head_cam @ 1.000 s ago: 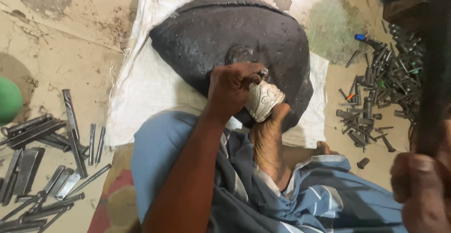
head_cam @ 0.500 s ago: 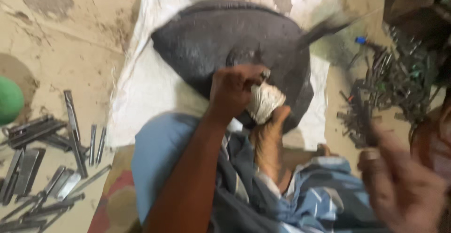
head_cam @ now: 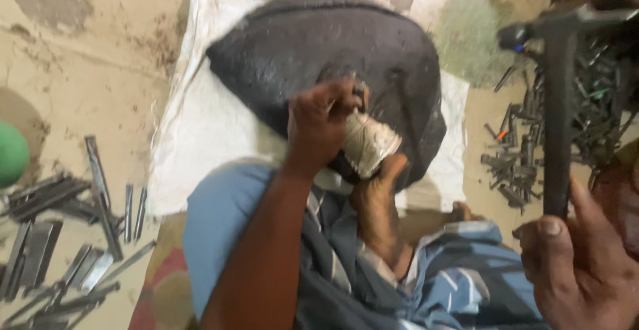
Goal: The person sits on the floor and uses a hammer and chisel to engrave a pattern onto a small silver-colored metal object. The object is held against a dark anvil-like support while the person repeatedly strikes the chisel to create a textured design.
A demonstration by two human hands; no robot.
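On dark stone point(head_cam: 319, 57), left hand point(head_cam: 319, 127) grips wrapped tool point(head_cam: 369, 143); right hand point(head_cam: 579, 263) grips hammer point(head_cam: 558, 103).

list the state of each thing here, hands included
left hand: closed, pressed on the dark stone slab
right hand: closed on the hammer handle
hammer: raised, head up, clear of the slab
dark stone slab: flat on the white sack
white sack: spread on the floor
metal pieces: loose on the floor
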